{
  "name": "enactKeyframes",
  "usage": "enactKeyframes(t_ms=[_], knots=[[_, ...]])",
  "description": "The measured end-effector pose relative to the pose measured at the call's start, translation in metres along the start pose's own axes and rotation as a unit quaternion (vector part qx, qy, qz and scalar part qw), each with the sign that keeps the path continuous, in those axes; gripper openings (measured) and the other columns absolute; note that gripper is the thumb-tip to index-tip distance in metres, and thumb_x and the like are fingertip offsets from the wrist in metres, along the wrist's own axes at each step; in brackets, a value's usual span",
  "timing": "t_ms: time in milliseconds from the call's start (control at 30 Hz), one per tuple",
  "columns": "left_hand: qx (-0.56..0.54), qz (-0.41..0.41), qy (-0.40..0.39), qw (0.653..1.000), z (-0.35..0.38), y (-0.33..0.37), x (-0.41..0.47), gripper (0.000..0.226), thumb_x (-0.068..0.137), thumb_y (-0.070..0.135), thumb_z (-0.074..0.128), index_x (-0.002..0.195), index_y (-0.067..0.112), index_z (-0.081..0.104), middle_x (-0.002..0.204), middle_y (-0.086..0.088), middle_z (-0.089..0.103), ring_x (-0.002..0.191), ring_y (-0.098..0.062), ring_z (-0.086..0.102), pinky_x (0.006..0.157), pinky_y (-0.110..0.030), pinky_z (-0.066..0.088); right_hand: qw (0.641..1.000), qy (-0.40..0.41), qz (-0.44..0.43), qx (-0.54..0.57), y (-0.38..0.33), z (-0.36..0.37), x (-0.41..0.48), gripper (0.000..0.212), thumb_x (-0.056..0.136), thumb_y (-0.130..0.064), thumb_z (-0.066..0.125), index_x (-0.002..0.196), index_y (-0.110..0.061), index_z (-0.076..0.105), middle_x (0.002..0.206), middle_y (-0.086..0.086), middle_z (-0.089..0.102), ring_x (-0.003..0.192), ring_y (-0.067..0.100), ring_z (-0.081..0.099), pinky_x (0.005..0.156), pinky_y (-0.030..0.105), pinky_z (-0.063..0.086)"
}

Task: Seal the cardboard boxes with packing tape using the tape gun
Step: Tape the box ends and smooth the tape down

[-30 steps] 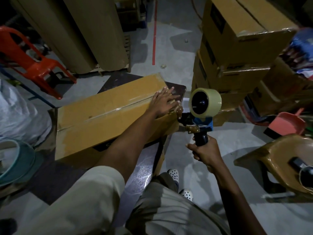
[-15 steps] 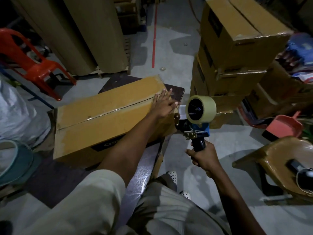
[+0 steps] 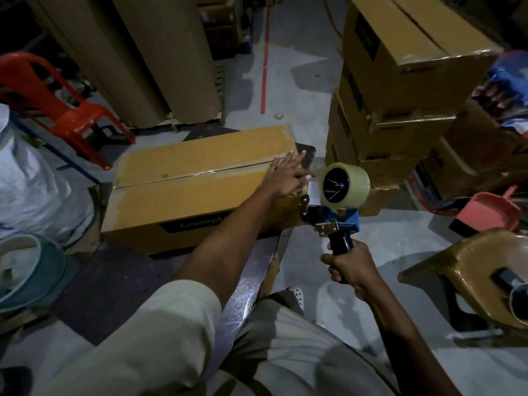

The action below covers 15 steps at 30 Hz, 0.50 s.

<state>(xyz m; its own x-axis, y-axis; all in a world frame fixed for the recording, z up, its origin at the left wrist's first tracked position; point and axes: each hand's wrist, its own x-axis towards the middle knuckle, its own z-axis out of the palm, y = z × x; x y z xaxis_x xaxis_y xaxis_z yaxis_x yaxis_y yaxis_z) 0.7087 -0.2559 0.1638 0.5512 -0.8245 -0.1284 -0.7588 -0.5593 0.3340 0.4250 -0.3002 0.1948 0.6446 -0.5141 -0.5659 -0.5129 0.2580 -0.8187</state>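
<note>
Left hand (image 3: 285, 178): open, fingers straight and spread, palm down on the top of the cardboard box (image 3: 185, 190) at its right end, lying over the centre seam between the flaps. Fingertips reach the box's right edge.

Right hand (image 3: 350, 265): fist wrapped round the black handle of the tape gun (image 3: 334, 221), right of centre frame. Gun held upright, with the tape roll (image 3: 344, 184) on top and the blue body below it. Its metal front end sits right at the box's right end; cannot tell whether it touches. Hands are apart, one at each side of the box's right end.

Box: long, lying lengthwise across centre frame, flaps closed, dark printed label on the near side. It rests on a dark table (image 3: 310, 151).

Room: grey concrete floor with a red line (image 3: 264, 67) at upper centre. Stacked boxes (image 3: 400, 81) upper right. Tall cardboard rolls (image 3: 143, 52) upper left, with a red plastic chair (image 3: 57, 95) beside them. White sack (image 3: 28, 172) at left edge, teal basin (image 3: 34, 270) below it. Pink dustpan (image 3: 491, 207) and brown stool (image 3: 471, 261) at right. Light is dim.
</note>
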Motion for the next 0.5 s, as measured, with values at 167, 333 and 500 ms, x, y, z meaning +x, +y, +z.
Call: enactKeyframes(t_ms=[167, 333, 500], knots=[[0.045, 0.001, 0.016, 0.999, 0.003, 0.003, -0.001, 0.052, 0.108, 0.055, 0.017, 0.144, 0.041, 0.052, 0.170, 0.008, -0.005, 0.157, -0.018, -0.010, 0.124, -0.055, -0.006, 1.000, 0.009, -0.008, -0.017, 0.001, 0.001, -0.006, 0.024, 0.083, 0.013, 0.069, 0.091, -0.006, 0.056, 0.062, 0.014, 0.048, 0.041, 0.019, 0.042, 0.045, 0.031, 0.036], [0.043, -0.001, 0.023, 0.999, 0.002, 0.004, -0.004, 0.051, 0.108, 0.053, 0.017, 0.144, 0.042, 0.052, 0.170, 0.009, -0.004, 0.156, -0.017, -0.010, 0.124, -0.050, -0.009, 0.999, 0.010, -0.004, -0.036, -0.006, -0.001, -0.009, 0.023, 0.083, 0.011, 0.070, 0.092, -0.007, 0.058, 0.061, 0.012, 0.050, 0.041, 0.018, 0.043, 0.045, 0.031, 0.038], [0.016, -0.006, 0.029, 0.999, 0.001, 0.002, -0.007, 0.050, 0.109, 0.052, 0.019, 0.145, 0.039, 0.051, 0.170, 0.010, -0.004, 0.156, -0.015, -0.011, 0.125, -0.051, -0.009, 0.996, 0.026, -0.014, -0.080, -0.010, 0.002, -0.008, 0.021, 0.082, 0.005, 0.073, 0.093, -0.008, 0.061, 0.063, 0.014, 0.057, 0.043, 0.021, 0.049, 0.046, 0.030, 0.043]])
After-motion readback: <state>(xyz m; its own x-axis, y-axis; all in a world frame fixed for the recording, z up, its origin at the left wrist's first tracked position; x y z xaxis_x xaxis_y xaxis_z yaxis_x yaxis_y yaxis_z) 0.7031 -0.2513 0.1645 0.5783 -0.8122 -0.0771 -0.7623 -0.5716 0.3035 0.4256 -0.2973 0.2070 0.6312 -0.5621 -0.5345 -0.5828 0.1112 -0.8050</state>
